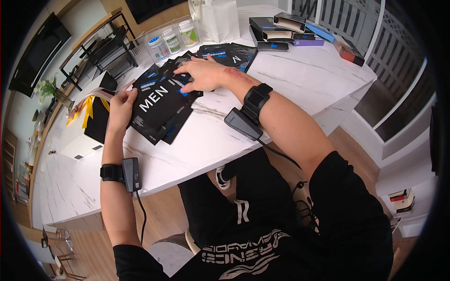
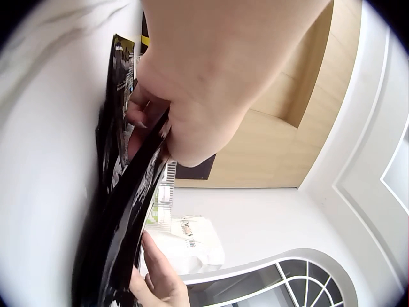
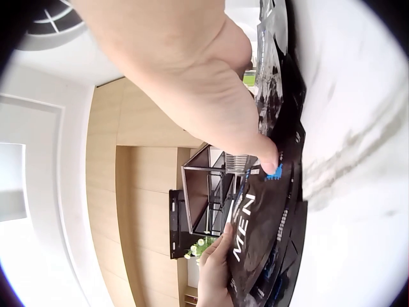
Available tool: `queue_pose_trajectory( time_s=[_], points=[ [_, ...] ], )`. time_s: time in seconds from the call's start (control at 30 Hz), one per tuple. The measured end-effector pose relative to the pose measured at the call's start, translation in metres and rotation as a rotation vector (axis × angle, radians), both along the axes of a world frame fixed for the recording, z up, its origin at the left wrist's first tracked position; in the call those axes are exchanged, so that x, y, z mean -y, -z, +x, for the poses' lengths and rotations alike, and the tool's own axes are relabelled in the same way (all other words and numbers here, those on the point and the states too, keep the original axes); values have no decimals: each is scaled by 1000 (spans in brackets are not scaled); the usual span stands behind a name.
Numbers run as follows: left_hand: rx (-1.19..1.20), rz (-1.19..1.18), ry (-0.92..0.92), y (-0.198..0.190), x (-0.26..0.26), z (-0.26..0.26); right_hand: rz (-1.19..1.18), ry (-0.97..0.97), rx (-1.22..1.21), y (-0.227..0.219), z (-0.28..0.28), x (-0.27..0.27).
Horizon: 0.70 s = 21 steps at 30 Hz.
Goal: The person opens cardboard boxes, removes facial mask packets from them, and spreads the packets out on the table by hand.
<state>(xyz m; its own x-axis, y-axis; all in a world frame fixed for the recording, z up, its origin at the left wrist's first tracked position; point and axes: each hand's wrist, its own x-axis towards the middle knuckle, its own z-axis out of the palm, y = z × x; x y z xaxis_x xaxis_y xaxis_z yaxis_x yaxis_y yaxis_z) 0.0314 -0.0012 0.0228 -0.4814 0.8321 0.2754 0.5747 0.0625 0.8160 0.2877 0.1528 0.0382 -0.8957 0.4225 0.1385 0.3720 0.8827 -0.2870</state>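
Note:
Several flat black packets lie in an overlapping pile on the marble-patterned table (image 1: 206, 124). The top one is a black packet (image 1: 157, 105) with "MEN" in white letters. My left hand (image 1: 121, 110) pinches its left edge, thumb on one face and fingers curled behind it in the left wrist view. Over the far end of this packet my right hand (image 1: 202, 75) is spread, its fingers extended across the pile. In the right wrist view, the right thumb (image 3: 270, 160) rests at the packet's blue-printed corner. More black packets (image 1: 229, 54) fan out beyond the right hand.
Behind the pile, a clear ribbed bin (image 1: 140, 51) stands by several supplement bottles (image 1: 172, 41). A white paper bag (image 1: 215, 21) is at the back. Small boxes (image 1: 281, 33) are stacked at back right. On the left sits a white box with yellow ribbon (image 1: 88, 112), near a flower vase (image 1: 61, 96).

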Motion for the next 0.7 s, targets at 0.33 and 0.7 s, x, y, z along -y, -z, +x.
queue_pose_trajectory(
  time_s=[0.33,0.7],
  points=[
    [80,502,-378,6,-8,-19,-91,-159,-181,1,-1,15],
    [-92,759,-7,-12,-2,23,-2,1,57,0,2,7]
  ],
)
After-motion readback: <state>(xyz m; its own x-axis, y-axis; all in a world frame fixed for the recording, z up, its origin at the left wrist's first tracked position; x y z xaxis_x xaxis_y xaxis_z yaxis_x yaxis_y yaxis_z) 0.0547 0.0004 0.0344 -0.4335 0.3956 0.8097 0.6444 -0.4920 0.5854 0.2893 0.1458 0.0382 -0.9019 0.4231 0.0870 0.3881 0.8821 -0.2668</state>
